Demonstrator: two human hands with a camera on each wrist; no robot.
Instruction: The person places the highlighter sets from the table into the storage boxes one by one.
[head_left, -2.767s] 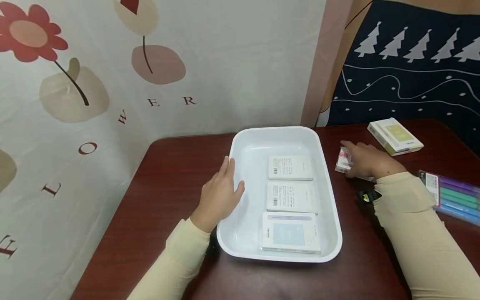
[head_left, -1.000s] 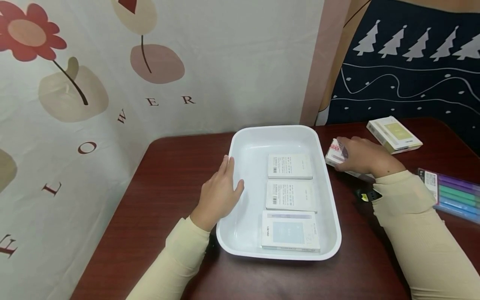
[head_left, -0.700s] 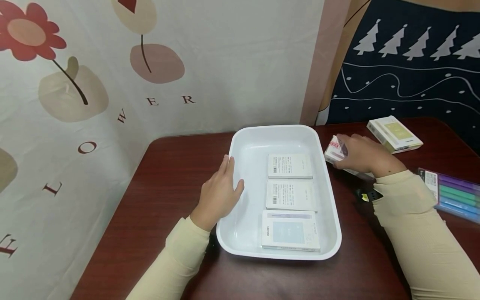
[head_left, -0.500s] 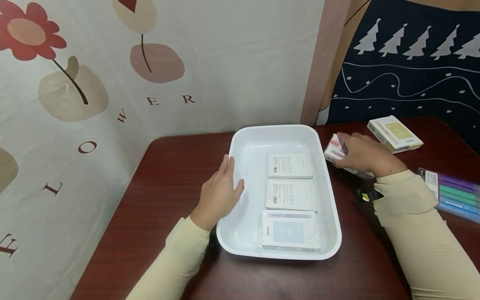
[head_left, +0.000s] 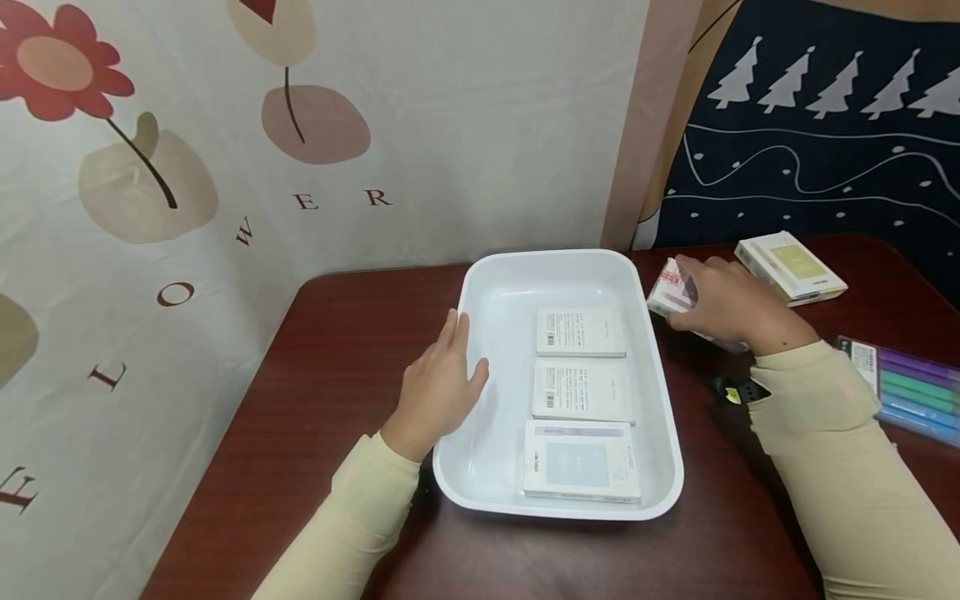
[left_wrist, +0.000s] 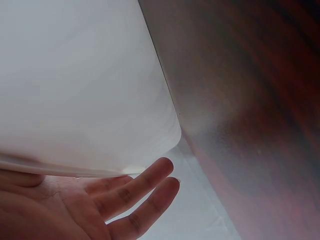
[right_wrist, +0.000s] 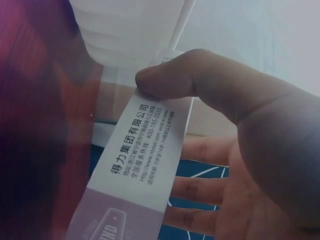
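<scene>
My left hand point(head_left: 438, 392) lies at the left rim of a white plastic tray point(head_left: 495, 467), fingers extended. In the left wrist view those fingers point(left_wrist: 150, 182) run along the outside of the tray's wall. Three flat white boxes sit in the tray in a column: a back box point(head_left: 580, 332), a middle box point(head_left: 582, 392) and a front box point(head_left: 582, 461) with a pale blue square. Right of the tray, my right hand point(head_left: 731, 300) grips a narrow white and purple box point(right_wrist: 145, 145), thumb on its printed side, fingers behind. Part of the box is hidden by the hand.
A white and yellow-green box point(head_left: 791, 268) lies at the back right of the dark red table point(head_left: 360, 350). A clear pack of purple, green and blue pens point(head_left: 911, 387) lies at the right. A patterned curtain point(head_left: 480, 125) hangs behind.
My right hand has taken hold of the white and purple box, tilted it up and shifted it slightly back and toward the tray. The left hand and tray have stayed put.
</scene>
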